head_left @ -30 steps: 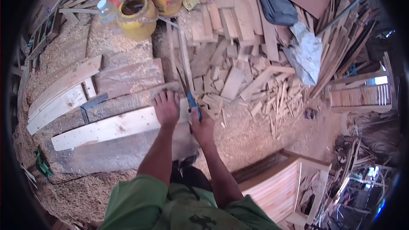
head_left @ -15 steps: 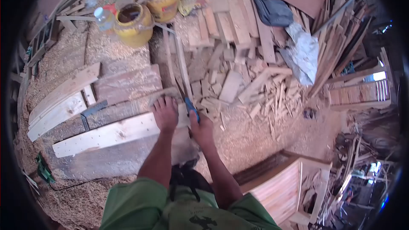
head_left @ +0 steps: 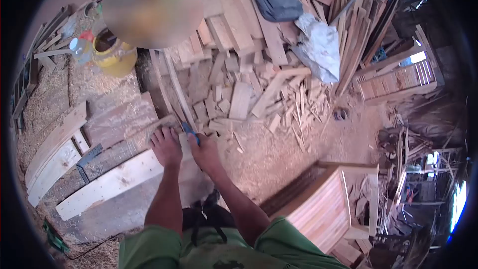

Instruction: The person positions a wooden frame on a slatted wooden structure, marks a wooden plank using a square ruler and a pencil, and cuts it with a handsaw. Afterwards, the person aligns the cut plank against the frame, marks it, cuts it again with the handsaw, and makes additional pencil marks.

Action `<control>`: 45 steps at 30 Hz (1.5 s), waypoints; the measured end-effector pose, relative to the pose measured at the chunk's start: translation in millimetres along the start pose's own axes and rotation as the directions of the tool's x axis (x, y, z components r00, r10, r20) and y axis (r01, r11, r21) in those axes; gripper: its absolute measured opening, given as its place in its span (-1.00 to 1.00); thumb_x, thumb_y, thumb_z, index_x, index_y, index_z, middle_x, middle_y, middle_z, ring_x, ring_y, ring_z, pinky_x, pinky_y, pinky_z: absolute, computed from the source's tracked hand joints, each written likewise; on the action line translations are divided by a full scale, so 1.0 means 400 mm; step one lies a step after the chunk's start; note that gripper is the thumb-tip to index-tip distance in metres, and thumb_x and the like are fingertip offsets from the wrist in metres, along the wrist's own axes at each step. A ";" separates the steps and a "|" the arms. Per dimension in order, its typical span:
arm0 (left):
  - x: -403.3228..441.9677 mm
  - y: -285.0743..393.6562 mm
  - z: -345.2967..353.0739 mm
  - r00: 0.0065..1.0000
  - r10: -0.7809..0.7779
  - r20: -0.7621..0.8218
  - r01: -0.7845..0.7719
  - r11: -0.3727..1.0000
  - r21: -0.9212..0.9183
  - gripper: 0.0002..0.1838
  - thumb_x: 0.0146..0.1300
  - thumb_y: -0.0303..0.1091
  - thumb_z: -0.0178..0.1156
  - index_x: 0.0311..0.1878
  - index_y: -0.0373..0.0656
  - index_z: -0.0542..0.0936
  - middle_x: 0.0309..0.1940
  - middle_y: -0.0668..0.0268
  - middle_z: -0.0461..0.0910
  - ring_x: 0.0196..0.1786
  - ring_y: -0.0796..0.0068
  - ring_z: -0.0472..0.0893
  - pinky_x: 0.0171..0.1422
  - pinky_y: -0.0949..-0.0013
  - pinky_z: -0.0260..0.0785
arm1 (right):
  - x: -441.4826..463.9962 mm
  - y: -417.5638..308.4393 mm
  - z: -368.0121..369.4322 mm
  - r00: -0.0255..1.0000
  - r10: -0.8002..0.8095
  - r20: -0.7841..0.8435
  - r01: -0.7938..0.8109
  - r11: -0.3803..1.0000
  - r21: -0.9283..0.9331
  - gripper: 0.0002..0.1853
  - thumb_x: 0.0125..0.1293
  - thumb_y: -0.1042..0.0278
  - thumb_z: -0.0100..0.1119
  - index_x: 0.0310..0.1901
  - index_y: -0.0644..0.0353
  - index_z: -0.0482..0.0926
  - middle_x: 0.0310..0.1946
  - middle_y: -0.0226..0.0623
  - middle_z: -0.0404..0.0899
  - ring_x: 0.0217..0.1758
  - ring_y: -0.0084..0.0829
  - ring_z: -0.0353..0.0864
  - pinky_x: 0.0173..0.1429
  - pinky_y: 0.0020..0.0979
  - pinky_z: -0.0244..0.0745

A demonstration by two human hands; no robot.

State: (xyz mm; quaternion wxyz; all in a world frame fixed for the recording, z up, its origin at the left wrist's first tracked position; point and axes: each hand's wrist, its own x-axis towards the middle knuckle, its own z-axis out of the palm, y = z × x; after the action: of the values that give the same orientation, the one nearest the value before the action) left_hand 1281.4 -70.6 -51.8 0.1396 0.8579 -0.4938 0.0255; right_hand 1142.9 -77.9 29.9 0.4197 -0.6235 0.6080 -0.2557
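Observation:
A long pale board (head_left: 112, 183) with a row of small dark marks lies across the work surface. My left hand (head_left: 167, 147) rests on its right end with the fingers spread. Just right of it, my right hand (head_left: 203, 152) is closed round the blue handle of a handsaw (head_left: 189, 130). The saw stands close to the board's end, and its blade is hard to make out now. Further left, a dark metal square (head_left: 89, 158) lies between the board and some curved pale wood pieces (head_left: 56, 152).
Wood offcuts (head_left: 241, 100) are heaped beyond my right hand. Yellow pots (head_left: 115, 62) and a plastic bottle (head_left: 79, 49) stand at the upper left. A slatted wooden piece (head_left: 313, 206) is at the lower right. Sawdust covers much of the ground; a blurred patch hides part of the top.
The view has swung, so the surroundings sit further left. My right hand and the saw have moved closer to my left hand, and less of the blade shows. My left hand stays on the board.

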 end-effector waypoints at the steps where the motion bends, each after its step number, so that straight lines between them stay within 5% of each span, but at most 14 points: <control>1: -0.021 -0.004 -0.012 1.000 0.003 0.027 -0.003 1.000 0.003 -0.74 0.57 -0.06 0.14 0.01 -0.04 0.54 0.03 0.18 0.52 0.14 0.06 0.50 0.28 -0.07 0.29 | -0.039 -0.002 -0.005 1.000 0.013 -0.009 -0.013 1.000 -0.004 -0.54 0.65 0.01 0.11 0.00 0.36 0.69 -0.40 0.16 0.67 -0.29 0.17 0.75 -0.18 -0.06 0.58; 7: -0.020 -0.002 -0.011 0.999 -0.003 0.051 0.002 1.000 0.014 -0.71 0.58 -0.03 0.14 0.02 -0.06 0.56 0.03 0.15 0.52 0.14 0.03 0.50 0.29 -0.10 0.30 | -0.457 -0.117 -0.329 0.950 0.287 0.122 -0.280 0.957 -0.074 -0.48 0.64 0.00 0.14 0.34 0.28 0.63 -0.33 0.02 0.77 -0.23 -0.02 0.87 -0.11 -0.14 0.70; 13: -0.002 -0.012 0.002 1.000 -0.008 -0.027 0.008 1.000 0.003 -0.72 0.56 -0.04 0.16 0.01 -0.06 0.57 0.03 0.13 0.53 0.15 0.00 0.51 0.31 -0.14 0.29 | -0.013 -0.018 -0.043 0.994 0.044 0.095 -0.040 0.998 -0.044 -0.54 0.65 0.03 0.14 0.09 0.37 0.70 -0.41 0.09 0.69 -0.35 0.04 0.76 -0.18 -0.15 0.59; 15: -0.017 0.003 -0.036 0.998 -0.019 0.064 0.021 0.999 -0.031 -0.73 0.56 -0.06 0.15 0.00 -0.06 0.57 0.01 0.12 0.54 0.11 0.00 0.52 0.29 -0.10 0.30 | -0.105 -0.011 -0.072 0.995 0.062 0.083 -0.059 0.998 -0.031 -0.53 0.65 0.02 0.14 0.07 0.38 0.69 -0.42 0.09 0.68 -0.38 0.05 0.73 -0.19 -0.15 0.59; 17: -0.007 0.000 -0.014 0.999 0.014 -0.035 -0.015 0.999 -0.030 -0.74 0.55 -0.06 0.16 -0.01 -0.05 0.57 0.00 0.13 0.54 0.10 0.01 0.52 0.29 -0.09 0.30 | -0.213 -0.036 -0.145 0.999 0.018 0.029 -0.019 1.000 0.017 -0.52 0.65 0.02 0.14 0.09 0.38 0.69 -0.44 0.05 0.68 -0.41 0.00 0.71 -0.20 -0.16 0.59; 21: -0.017 -0.003 -0.009 1.000 0.002 -0.019 -0.003 1.000 -0.010 -0.74 0.55 -0.06 0.17 0.00 -0.04 0.56 0.01 0.14 0.53 0.11 0.03 0.51 0.30 -0.09 0.27 | -0.443 -0.139 -0.343 0.902 0.397 0.167 -0.392 0.918 -0.063 -0.54 0.65 0.10 0.12 0.26 0.36 0.67 -0.27 0.05 0.80 -0.19 -0.11 0.88 -0.06 -0.16 0.70; 26: -0.012 0.002 -0.016 1.000 -0.002 0.003 0.002 1.000 -0.002 -0.74 0.55 -0.06 0.17 -0.01 -0.04 0.57 0.01 0.13 0.55 0.11 0.03 0.52 0.27 -0.06 0.30 | -0.132 0.037 -0.059 0.999 0.038 0.029 -0.036 0.998 -0.043 -0.56 0.64 0.03 0.14 0.14 0.29 0.71 -0.38 0.10 0.74 -0.25 0.13 0.81 -0.18 -0.02 0.62; 27: -0.015 0.002 -0.014 1.000 0.007 -0.021 -0.007 1.000 0.000 -0.74 0.55 -0.06 0.16 0.00 -0.04 0.57 0.00 0.13 0.55 0.11 0.03 0.52 0.27 -0.06 0.31 | -0.048 -0.005 -0.039 0.993 0.083 0.082 -0.079 0.996 -0.042 -0.55 0.64 0.01 0.13 0.09 0.31 0.71 -0.38 0.15 0.72 -0.25 0.17 0.78 -0.19 -0.01 0.59; 32: -0.021 -0.004 -0.007 0.999 0.016 -0.051 -0.017 1.000 -0.024 -0.72 0.56 -0.07 0.17 0.00 -0.10 0.56 0.00 0.10 0.55 0.10 0.01 0.54 0.30 -0.11 0.31 | -0.208 -0.039 -0.134 0.999 -0.044 -0.027 0.045 0.998 0.043 -0.55 0.67 0.07 0.10 0.03 0.39 0.71 -0.49 -0.04 0.61 -0.44 -0.19 0.66 -0.25 -0.19 0.54; 36: -0.018 0.000 -0.014 0.999 0.015 -0.031 -0.015 1.000 0.007 -0.73 0.55 -0.06 0.18 -0.02 -0.08 0.55 0.01 0.10 0.54 0.11 0.02 0.52 0.32 -0.10 0.30 | -0.461 -0.108 -0.312 0.958 0.273 0.085 -0.277 0.960 0.036 -0.55 0.68 0.07 0.11 0.13 0.39 0.70 -0.49 -0.27 0.54 -0.36 -0.57 0.57 -0.28 -0.32 0.48; 39: -0.015 0.000 -0.015 1.000 0.004 -0.015 -0.004 1.000 -0.006 -0.74 0.54 -0.07 0.18 -0.04 -0.07 0.55 0.00 0.12 0.53 0.12 0.03 0.52 0.33 -0.08 0.30 | -0.314 -0.052 -0.213 0.983 0.172 0.063 -0.167 0.983 -0.077 -0.55 0.67 0.07 0.12 0.12 0.40 0.69 -0.52 -0.24 0.54 -0.40 -0.54 0.51 -0.31 -0.31 0.45; 41: -0.020 -0.006 -0.016 1.000 0.011 -0.028 -0.011 1.000 -0.020 -0.74 0.54 -0.07 0.19 -0.05 -0.07 0.56 0.00 0.13 0.53 0.12 0.04 0.51 0.31 -0.07 0.30 | -0.125 0.015 -0.088 0.999 0.033 0.032 -0.034 0.999 0.034 -0.51 0.67 0.00 0.10 -0.02 0.40 0.70 -0.50 -0.12 0.57 -0.44 -0.45 0.48 -0.30 -0.22 0.45; 43: -0.007 -0.002 -0.014 0.999 0.008 -0.046 -0.009 1.000 -0.023 -0.75 0.53 -0.08 0.19 -0.04 -0.07 0.56 0.00 0.14 0.53 0.12 0.05 0.51 0.30 -0.07 0.30 | -0.050 -0.058 -0.097 0.969 0.177 0.174 -0.180 0.984 0.002 -0.56 0.65 0.06 0.12 0.06 0.37 0.72 -0.36 0.10 0.72 -0.30 -0.01 0.78 -0.19 -0.12 0.59; 45: -0.020 -0.002 -0.018 1.000 0.008 -0.018 -0.008 1.000 -0.023 -0.75 0.53 -0.09 0.19 -0.04 -0.07 0.56 0.00 0.15 0.53 0.12 0.06 0.51 0.28 -0.06 0.30 | -0.157 0.006 -0.094 0.998 0.016 0.060 -0.014 0.999 -0.031 -0.56 0.66 0.07 0.12 0.08 0.37 0.73 -0.39 0.02 0.72 -0.37 -0.16 0.77 -0.24 -0.17 0.57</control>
State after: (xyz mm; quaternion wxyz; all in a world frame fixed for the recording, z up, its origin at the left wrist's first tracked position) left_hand 1278.7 -61.4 -46.6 0.1538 0.8540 -0.4962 0.0282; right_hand 1102.4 -24.7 59.2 0.4302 -0.6327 0.6036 -0.2246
